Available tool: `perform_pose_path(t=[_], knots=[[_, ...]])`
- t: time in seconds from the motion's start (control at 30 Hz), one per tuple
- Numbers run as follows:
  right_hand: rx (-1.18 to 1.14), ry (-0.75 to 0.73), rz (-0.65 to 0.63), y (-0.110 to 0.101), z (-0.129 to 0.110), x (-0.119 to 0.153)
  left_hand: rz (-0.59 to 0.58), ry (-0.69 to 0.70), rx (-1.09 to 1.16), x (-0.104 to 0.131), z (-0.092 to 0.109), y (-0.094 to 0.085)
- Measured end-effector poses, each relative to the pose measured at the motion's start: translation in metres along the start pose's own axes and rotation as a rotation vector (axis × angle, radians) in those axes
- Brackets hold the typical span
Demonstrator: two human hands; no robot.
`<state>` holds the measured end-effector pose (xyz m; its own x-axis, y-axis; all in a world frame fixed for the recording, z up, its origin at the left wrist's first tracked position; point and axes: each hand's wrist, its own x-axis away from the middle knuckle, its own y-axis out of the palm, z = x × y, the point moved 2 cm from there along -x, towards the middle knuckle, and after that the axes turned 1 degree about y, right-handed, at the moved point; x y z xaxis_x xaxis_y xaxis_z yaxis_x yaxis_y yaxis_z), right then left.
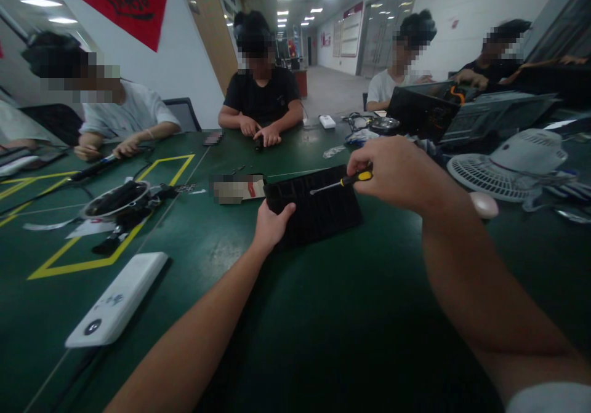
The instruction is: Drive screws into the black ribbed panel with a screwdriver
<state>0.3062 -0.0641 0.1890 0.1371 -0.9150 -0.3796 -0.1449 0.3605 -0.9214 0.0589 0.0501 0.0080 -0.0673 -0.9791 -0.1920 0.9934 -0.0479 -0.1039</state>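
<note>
A flat black rectangular piece with ridges and compartment-like recesses (318,216) is tilted up above the green table, gripped at its left edge by my left hand (271,223), thumb on top. My right hand (392,170) is closed round the yellow and black handle of a screwdriver (329,187). Its thin metal shaft points left across the upper part of the black piece. Whether the tip touches the surface I cannot tell. Just beyond the piece's left corner lies a small opened cardboard box (235,189).
On the left lie a white power bank (117,302) and a round frame with black parts (117,200) inside yellow tape. A white fan (508,164) and a white mouse (484,205) are on the right. Several people work around the green table (295,327).
</note>
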Motion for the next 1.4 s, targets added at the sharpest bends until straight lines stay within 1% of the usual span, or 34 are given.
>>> perform_pose_path(t=[0.3,0.5,0.73,0.87,0.93,1.1,1.23,1.3,1.4], knots=[[0.030,0.000,-0.016,0.007,0.004,-0.003,-0.010,-0.032,0.027,0.000,0.000,0.001],[0.020,0.060,0.018,0.008,0.000,-0.001,0.003,-0.030,0.013,-0.002,-0.003,-0.001],[0.030,0.068,-0.042,0.008,0.004,-0.005,0.003,-0.004,-0.015,-0.001,-0.001,0.000],[0.051,0.135,-0.019,0.009,0.003,-0.003,0.002,-0.016,0.005,0.000,0.001,0.001],[0.050,0.165,-0.038,0.009,0.003,-0.002,0.000,-0.015,-0.003,0.000,0.001,0.000],[-0.022,0.122,-0.095,0.003,0.004,0.000,0.005,-0.028,-0.006,-0.002,0.000,-0.001],[-0.046,0.149,-0.048,-0.005,0.009,0.001,-0.004,-0.018,-0.004,-0.002,-0.002,-0.001],[-0.049,0.151,-0.018,-0.006,0.010,0.001,-0.011,-0.007,0.001,-0.002,-0.002,-0.001],[-0.054,0.135,-0.012,-0.004,0.009,0.001,-0.013,-0.010,0.003,-0.002,-0.002,-0.001]])
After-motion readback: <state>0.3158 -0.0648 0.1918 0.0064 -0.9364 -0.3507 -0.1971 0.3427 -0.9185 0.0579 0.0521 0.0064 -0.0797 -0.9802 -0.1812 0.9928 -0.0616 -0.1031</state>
